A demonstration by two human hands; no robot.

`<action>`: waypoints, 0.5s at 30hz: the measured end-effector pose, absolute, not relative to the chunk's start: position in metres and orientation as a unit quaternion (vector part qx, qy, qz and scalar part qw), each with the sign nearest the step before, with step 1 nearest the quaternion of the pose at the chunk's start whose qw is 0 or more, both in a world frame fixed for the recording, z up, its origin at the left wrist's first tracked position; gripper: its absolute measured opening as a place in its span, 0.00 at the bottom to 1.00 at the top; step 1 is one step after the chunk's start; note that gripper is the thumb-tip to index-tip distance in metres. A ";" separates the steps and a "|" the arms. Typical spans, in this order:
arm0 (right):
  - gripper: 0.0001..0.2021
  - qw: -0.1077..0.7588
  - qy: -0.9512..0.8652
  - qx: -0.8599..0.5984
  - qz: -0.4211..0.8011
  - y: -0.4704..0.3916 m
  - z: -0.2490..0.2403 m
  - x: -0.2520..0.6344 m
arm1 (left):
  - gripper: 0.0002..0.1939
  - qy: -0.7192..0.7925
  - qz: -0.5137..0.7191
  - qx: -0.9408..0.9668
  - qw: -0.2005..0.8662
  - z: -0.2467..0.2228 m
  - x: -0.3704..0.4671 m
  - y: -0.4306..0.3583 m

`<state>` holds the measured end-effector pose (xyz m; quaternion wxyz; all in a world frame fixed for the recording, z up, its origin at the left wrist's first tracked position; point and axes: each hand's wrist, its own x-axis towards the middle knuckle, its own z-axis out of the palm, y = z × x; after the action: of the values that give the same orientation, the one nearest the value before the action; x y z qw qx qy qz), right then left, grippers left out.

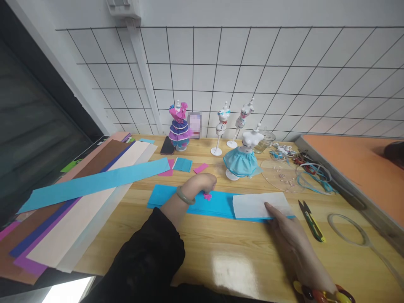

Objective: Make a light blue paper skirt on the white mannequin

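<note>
A folded strip of bright blue crepe paper (221, 203) lies across the wooden table, with a white paper piece (252, 205) over its right part. My left hand (203, 183), a bangle at its wrist, is curled down over the strip's middle. A small pink flower-shaped piece (207, 196) shows right at its fingertips, which are mostly hidden. My right hand (285, 223) grips the right end of the layers, thumb on top of the white piece and fingers out of sight below. Green-and-yellow thread snips (312, 221) lie open to the right of it.
Long coloured paper strips (91, 181) overlap at left. Behind stand several small dress forms, one in a light-blue skirt (241, 162) and one in a ruffled dress (179, 128). A phone (167, 145), pink scraps (201, 168), beads (284, 174) and clear tubing (349, 229) lie around.
</note>
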<state>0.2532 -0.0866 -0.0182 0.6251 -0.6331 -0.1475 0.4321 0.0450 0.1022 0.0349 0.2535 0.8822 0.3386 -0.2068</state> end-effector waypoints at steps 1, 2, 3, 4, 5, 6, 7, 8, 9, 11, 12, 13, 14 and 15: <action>0.18 0.626 -0.146 -0.633 0.431 -0.086 -0.017 0.253 | 0.21 0.337 -0.207 0.882 0.256 0.034 0.046 0.101; 0.17 0.627 -0.145 -0.633 0.431 -0.086 -0.016 0.252 | 0.22 0.335 -0.207 0.882 0.259 0.034 0.046 0.100; 0.17 0.627 -0.145 -0.633 0.430 -0.086 -0.015 0.252 | 0.22 0.334 -0.208 0.881 0.261 0.034 0.047 0.100; 0.16 0.627 -0.146 -0.633 0.430 -0.086 -0.014 0.251 | 0.22 0.334 -0.207 0.881 0.264 0.034 0.046 0.100; 0.15 0.625 -0.148 -0.634 0.430 -0.087 -0.012 0.250 | 0.22 0.334 -0.205 0.880 0.267 0.035 0.045 0.101; 0.15 0.623 -0.151 -0.635 0.431 -0.087 -0.011 0.250 | 0.22 0.334 -0.201 0.880 0.270 0.036 0.044 0.102; 0.15 0.621 -0.155 -0.636 0.431 -0.087 -0.010 0.249 | 0.22 0.336 -0.195 0.880 0.273 0.038 0.041 0.103; 0.15 0.619 -0.160 -0.636 0.432 -0.088 -0.009 0.249 | 0.22 0.341 -0.186 0.880 0.275 0.040 0.038 0.105; 0.15 0.617 -0.165 -0.637 0.432 -0.088 -0.008 0.248 | 0.22 0.350 -0.175 0.879 0.274 0.042 0.034 0.108; 0.16 0.613 -0.172 -0.638 0.433 -0.090 -0.007 0.247 | 0.21 0.381 -0.146 0.874 0.262 0.047 0.026 0.112; 0.15 0.611 -0.175 -0.639 0.433 -0.091 -0.007 0.247 | 0.21 0.402 -0.129 0.871 0.252 0.048 0.022 0.115; 0.15 0.610 -0.176 -0.640 0.433 -0.091 -0.006 0.247 | 0.20 0.422 -0.110 0.867 0.241 0.049 0.018 0.117; 0.15 0.610 -0.176 -0.640 0.433 -0.092 -0.006 0.247 | 0.18 0.440 -0.089 0.864 0.228 0.050 0.015 0.118; 0.15 0.611 -0.176 -0.639 0.433 -0.092 -0.006 0.247 | 0.17 0.454 -0.069 0.862 0.216 0.049 0.013 0.119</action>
<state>0.2469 -0.0924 -0.0058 0.6114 -0.6386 -0.1755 0.4332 0.0133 0.1194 0.0495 0.2164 0.8618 0.4536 -0.0694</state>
